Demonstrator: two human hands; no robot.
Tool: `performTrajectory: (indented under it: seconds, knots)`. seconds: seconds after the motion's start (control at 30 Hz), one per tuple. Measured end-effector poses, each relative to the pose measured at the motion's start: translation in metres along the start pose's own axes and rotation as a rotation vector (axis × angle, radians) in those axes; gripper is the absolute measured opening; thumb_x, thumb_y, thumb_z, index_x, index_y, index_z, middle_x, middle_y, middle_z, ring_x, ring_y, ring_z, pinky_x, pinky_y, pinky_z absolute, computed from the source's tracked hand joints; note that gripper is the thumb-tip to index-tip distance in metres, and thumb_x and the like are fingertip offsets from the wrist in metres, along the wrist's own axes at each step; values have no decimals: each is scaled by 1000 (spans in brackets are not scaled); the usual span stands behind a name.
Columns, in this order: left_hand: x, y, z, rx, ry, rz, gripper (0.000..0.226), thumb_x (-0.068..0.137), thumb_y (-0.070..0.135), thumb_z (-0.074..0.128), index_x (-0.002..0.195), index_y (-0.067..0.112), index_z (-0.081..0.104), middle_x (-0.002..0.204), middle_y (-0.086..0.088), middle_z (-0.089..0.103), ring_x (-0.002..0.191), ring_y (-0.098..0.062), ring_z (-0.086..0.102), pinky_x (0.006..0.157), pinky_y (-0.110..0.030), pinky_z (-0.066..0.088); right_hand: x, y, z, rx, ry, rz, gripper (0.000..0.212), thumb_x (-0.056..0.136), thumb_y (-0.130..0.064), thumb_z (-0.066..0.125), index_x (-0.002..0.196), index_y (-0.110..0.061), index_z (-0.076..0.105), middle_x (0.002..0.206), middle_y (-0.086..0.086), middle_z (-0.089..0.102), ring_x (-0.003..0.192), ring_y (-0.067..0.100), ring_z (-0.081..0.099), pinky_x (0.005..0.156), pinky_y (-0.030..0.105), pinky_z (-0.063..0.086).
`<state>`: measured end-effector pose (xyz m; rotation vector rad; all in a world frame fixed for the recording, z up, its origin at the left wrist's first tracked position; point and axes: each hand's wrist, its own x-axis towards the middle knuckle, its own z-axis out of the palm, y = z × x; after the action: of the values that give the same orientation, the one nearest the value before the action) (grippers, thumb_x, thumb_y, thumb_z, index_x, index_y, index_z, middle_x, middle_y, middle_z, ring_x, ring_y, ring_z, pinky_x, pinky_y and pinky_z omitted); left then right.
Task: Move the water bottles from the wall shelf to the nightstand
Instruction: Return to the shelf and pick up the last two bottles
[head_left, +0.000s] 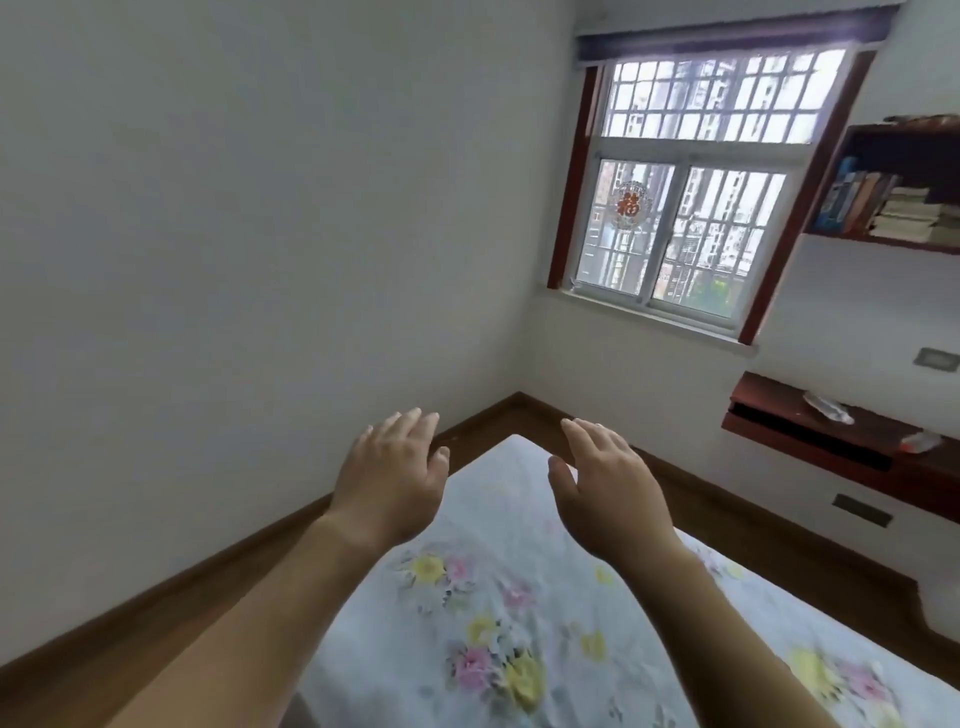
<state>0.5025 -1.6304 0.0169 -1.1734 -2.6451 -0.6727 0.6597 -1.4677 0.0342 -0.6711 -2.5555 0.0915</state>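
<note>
Hands hold nothing: left hand (395, 478) and right hand (608, 483) are both spread, fingers relaxed, hovering over the flowered bed (498, 597) at lower centre. The wall shelf (810, 441) is at the right edge, well apart from both hands. On it lie a blurred clear water bottle (828, 408) and probably a second bottle (920, 441). The nightstand is out of view. Risks: a nudged bottle on its side rolls off the shelf; a stretched reach gives a weak grip and a drop.

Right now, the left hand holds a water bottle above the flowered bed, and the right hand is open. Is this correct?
Not quite. In the head view the left hand holds nothing: it is open above the flowered bed. The right hand is open, as you said.
</note>
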Motion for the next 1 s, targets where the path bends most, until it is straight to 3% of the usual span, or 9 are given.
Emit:
performTrajectory:
  seconds: [0.2, 0.5, 0.77, 1.0]
  knots:
    - [73, -98, -10, 41, 23, -102, 54, 105, 39, 30, 156, 20, 29, 163, -1, 28, 150, -16, 21, 124, -37, 13, 112, -58, 77, 71, -16, -75, 47, 99, -32, 43, 141, -12, 45, 144, 1, 49, 137, 21, 37, 112, 31, 27]
    - [135, -279, -58, 79, 82, -210, 54, 105, 39, 28, 156, 19, 28, 162, -1, 29, 150, -16, 22, 124, -36, 15, 241, -218, 170, 116, -36, -209, 46, 97, -31, 43, 137, -10, 48, 139, 4, 53, 134, 23, 41, 108, 36, 33]
    - [190, -449, -87, 61, 23, -159, 54, 106, 38, 29, 156, 18, 28, 162, -2, 29, 150, -17, 22, 124, -34, 15, 302, -351, 256, 89, -62, -122, 45, 97, -34, 42, 135, -10, 49, 137, 4, 55, 132, 23, 44, 107, 36, 35]
    - [295, -520, -75, 0, -41, -24, 55, 105, 38, 31, 156, 17, 27, 163, -3, 27, 151, -18, 20, 124, -33, 14, 376, -382, 306, 25, -40, -4, 48, 98, -36, 41, 140, -13, 45, 143, 0, 49, 137, 20, 37, 111, 33, 30]
